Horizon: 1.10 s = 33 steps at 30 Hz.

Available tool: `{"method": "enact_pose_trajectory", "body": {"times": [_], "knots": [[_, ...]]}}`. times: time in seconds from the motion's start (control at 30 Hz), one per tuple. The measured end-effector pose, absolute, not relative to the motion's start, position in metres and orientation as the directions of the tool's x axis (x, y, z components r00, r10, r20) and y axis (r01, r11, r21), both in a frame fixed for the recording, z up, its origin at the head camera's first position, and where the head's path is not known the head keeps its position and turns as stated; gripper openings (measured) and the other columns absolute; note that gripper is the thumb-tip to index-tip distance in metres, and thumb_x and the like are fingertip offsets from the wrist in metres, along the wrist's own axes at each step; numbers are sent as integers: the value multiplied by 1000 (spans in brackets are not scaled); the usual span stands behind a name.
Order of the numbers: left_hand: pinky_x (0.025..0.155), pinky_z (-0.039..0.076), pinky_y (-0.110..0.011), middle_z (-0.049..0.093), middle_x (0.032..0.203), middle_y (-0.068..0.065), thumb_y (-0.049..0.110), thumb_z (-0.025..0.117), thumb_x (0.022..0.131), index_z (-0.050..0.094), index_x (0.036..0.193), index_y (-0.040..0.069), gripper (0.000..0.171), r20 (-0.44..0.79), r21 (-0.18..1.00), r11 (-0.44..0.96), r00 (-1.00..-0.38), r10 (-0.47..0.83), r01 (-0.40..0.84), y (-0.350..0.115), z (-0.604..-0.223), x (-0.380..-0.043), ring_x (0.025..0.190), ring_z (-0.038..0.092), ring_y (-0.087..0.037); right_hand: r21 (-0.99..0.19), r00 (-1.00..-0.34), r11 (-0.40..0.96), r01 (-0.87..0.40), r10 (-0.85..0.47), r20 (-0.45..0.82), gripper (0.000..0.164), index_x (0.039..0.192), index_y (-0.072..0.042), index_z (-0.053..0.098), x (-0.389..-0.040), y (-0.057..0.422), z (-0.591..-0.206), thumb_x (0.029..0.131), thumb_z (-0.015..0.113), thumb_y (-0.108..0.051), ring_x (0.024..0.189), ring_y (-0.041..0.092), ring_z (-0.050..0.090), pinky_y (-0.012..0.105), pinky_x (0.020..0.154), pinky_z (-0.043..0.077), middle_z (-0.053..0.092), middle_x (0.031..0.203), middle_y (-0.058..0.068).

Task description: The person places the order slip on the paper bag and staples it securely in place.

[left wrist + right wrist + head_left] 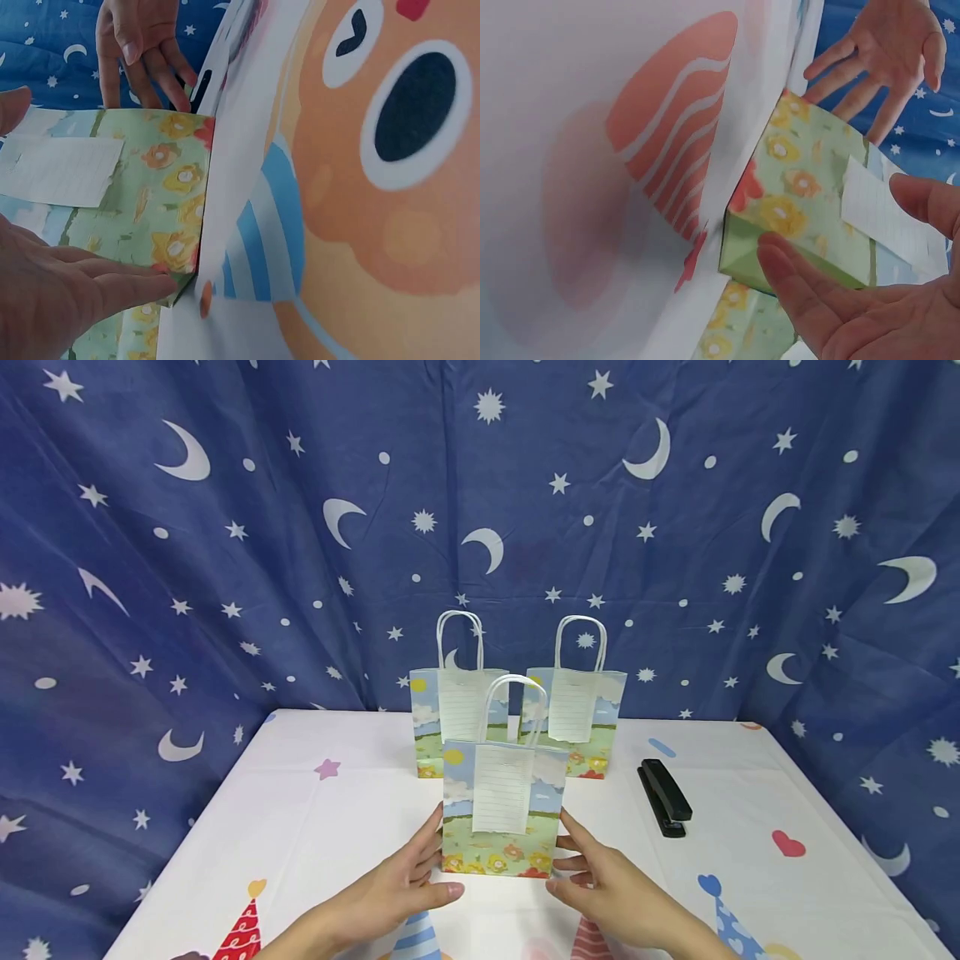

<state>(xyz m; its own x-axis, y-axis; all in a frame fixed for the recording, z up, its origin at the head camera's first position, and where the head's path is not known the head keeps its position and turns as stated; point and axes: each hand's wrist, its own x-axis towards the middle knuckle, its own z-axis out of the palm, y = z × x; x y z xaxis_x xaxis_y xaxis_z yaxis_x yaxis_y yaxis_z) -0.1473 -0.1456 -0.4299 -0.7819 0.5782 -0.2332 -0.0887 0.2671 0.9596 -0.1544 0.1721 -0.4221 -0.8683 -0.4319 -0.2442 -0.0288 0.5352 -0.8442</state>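
Note:
A small paper gift bag (461,852) with a flower meadow print and white twisted handles stands upright on the table. A lined slip of paper (502,789) covers the middle of its front. My left hand (390,885) is at the bag's left side, its straight fingers along the side panel and the thumb apart in front. On the opposite side, my right hand (611,893) has its extended fingers at the side panel. The right wrist view shows the right fingers (780,259) lying flat against the green side of the bag.
Two matching gift bags (423,718) (611,693) stand side by side behind, partly hidden by the front one. A black stapler (663,797) lies to the right. The white table cover (337,827) has printed party hats, and a blue star-and-moon curtain (480,468) hangs behind.

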Motion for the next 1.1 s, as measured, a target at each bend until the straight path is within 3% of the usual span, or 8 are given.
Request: {"method": "enact_pose_trajectory", "body": {"times": [0.4, 0.57, 0.7, 0.83, 0.93, 1.1], "knots": [[110, 37, -48, 13, 162, 1, 46, 63, 92, -9, 151, 42, 94, -187, 965, 255, -821, 539, -53, -131, -440, -170, 147, 24, -31, -821, -913, 570, -38, -354, -203, 95, 156, -20, 9, -177, 168, -424, 87, 69, -46, 120, 30, 57, 42, 87, 55, 49, 140, 12], [93, 44, -63, 4, 164, -2, 47, 66, 89, -10, 150, 46, 97, -219, 966, 236, -829, 514, -108, -123, -441, -181, 147, 20, -37, -815, -927, 579, -24, -317, -198, 94, 156, -22, 10, -186, 169, -427, 87, 69, -44, 120, 30, 57, 43, 87, 55, 47, 142, 12], [76, 50, -57, 7, 163, 0, 50, 67, 87, -8, 149, 50, 97, -237, 959, 257, -839, 490, -121, -119, -442, -189, 142, 32, -37, -822, -937, 569, -16, -296, -187, 90, 155, -27, 12, -195, 169, -429, 88, 70, -37, 118, 28, 58, 43, 86, 55, 47, 142, 9], [92, 46, -57, 14, 162, -4, 53, 67, 86, -6, 149, 49, 97, -227, 950, 298, -857, 462, -91, -117, -443, -194, 142, 34, -33, -824, -946, 567, -4, -270, -181, 91, 155, -28, 11, -201, 168, -431, 87, 71, -36, 117, 25, 58, 41, 86, 54, 47, 143, 8], [109, 34, -56, 18, 161, -7, 54, 66, 86, -6, 151, 44, 98, -207, 950, 304, -866, 455, -67, -117, -443, -197, 144, 31, -31, -829, -950, 560, -11, -265, -166, 92, 156, -27, 11, -205, 167, -433, 87, 72, -34, 116, 25, 59, 39, 85, 55, 48, 141, 9], [110, 34, -53, 21, 160, -8, 53, 67, 86, -5, 152, 41, 99, -194, 950, 306, -872, 450, -53, -117, -444, -199, 144, 32, -31, -835, -954, 550, -16, -258, -152, 92, 155, -28, 13, -210, 166, -433, 85, 73, -36, 116, 26, 59, 39, 84, 55, 52, 136, 8]]}}
